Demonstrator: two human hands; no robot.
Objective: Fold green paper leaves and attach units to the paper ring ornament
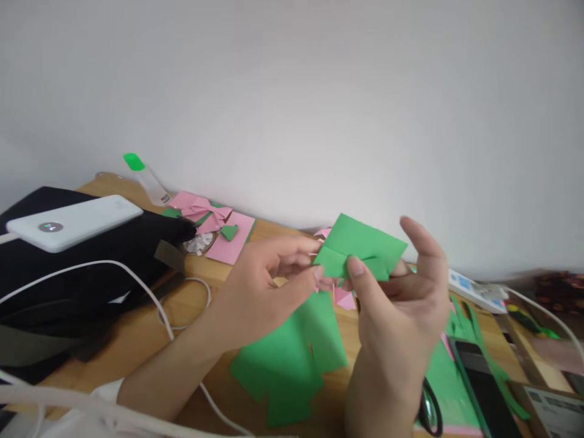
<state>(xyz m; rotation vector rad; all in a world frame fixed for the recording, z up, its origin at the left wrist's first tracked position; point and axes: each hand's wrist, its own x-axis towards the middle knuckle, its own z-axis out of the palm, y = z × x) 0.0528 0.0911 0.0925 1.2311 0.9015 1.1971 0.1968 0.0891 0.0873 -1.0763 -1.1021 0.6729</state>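
The left hand (pixel 267 286) and right hand (pixel 401 310) both grasp a folded green paper (pixel 360 238), thumbs in front, right of the frame's centre; green sheets (pixel 285 359) lie lower on the desk (pixel 146 353).

two hands (pixel 267 292), one held green paper (pixel 358 238), one power bank (pixel 93 219), one phone (pixel 486 386), one green-capped bottle (pixel 149 182)

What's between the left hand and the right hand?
The head view shows a folded green paper between the left hand and the right hand, with both thumbs on it; a pink scrap shows just below.
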